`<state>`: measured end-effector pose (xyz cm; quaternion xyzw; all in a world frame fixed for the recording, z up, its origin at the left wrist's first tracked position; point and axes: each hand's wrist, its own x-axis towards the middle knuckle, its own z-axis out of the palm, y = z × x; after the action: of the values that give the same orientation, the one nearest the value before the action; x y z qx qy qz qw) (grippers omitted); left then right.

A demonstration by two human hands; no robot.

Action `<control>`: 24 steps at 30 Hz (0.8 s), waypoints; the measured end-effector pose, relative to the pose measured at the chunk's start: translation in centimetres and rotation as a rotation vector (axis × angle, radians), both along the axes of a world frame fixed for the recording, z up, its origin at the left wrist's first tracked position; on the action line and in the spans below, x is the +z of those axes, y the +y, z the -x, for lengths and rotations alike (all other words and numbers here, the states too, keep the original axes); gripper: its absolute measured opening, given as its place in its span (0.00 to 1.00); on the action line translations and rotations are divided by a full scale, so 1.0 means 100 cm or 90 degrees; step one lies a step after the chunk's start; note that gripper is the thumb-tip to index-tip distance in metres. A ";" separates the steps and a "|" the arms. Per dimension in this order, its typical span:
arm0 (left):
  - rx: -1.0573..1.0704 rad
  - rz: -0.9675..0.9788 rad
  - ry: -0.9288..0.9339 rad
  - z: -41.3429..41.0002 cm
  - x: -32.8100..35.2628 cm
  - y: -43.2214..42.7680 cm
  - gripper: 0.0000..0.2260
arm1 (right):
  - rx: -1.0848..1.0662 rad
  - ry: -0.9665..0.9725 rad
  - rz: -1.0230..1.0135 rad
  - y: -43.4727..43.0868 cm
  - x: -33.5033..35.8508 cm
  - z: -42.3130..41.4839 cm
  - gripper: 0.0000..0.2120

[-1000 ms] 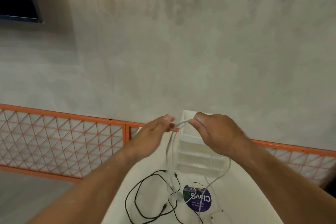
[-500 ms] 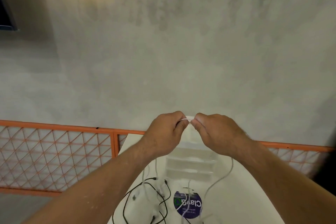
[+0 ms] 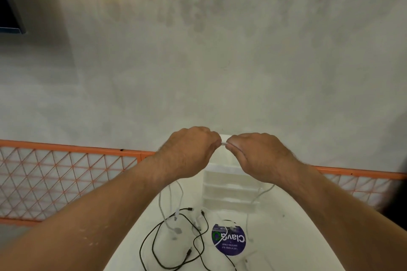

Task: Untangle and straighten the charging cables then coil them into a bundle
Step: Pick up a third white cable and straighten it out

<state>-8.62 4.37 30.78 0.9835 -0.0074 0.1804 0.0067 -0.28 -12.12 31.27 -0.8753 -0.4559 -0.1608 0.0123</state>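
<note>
My left hand (image 3: 189,152) and my right hand (image 3: 257,156) are raised close together above the white table (image 3: 286,237). Both pinch a short stretch of a white cable (image 3: 224,143) between their fingertips. White strands (image 3: 180,198) hang from under the left hand down to the table, and another white strand (image 3: 262,192) drops from under the right hand. A black cable (image 3: 158,240) lies in loose loops on the table below, crossing the white ends.
A white tiered organiser (image 3: 226,189) stands on the table behind the cables. A round purple sticker (image 3: 230,240) is on the tabletop. An orange mesh railing (image 3: 66,174) runs behind the table in front of a grey concrete wall (image 3: 198,61).
My hands have come together, from a wide loop held between them to fingertips almost touching. The white strands now hang under the left hand.
</note>
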 end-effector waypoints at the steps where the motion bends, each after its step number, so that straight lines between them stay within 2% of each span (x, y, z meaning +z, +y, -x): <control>1: 0.009 -0.018 0.006 0.001 0.000 -0.001 0.13 | -0.002 0.005 -0.001 0.000 -0.001 0.000 0.16; 4: 0.033 -0.046 0.008 0.002 -0.002 -0.004 0.13 | -0.016 0.016 -0.024 0.001 -0.004 0.002 0.15; 8: 0.049 -0.063 -0.036 0.005 0.002 -0.006 0.13 | -0.056 0.102 -0.174 -0.004 -0.005 0.000 0.13; 11: 0.056 -0.079 -0.051 0.007 0.007 -0.006 0.13 | -0.075 0.142 -0.242 -0.007 -0.009 -0.004 0.13; 15: 0.070 -0.075 -0.042 0.006 0.007 -0.002 0.12 | -0.030 0.279 -0.377 -0.007 -0.010 -0.009 0.11; 19: 0.080 -0.094 -0.042 0.005 0.004 0.002 0.10 | -0.023 0.263 -0.326 -0.010 -0.011 -0.010 0.12; 24: 0.076 -0.102 -0.039 0.001 -0.002 0.003 0.09 | -0.101 0.125 -0.228 -0.016 -0.012 -0.012 0.18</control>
<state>-8.75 4.63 30.63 0.9737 0.0366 0.2093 -0.0826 0.94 -13.68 30.11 -0.9036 -0.3467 -0.1536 0.1993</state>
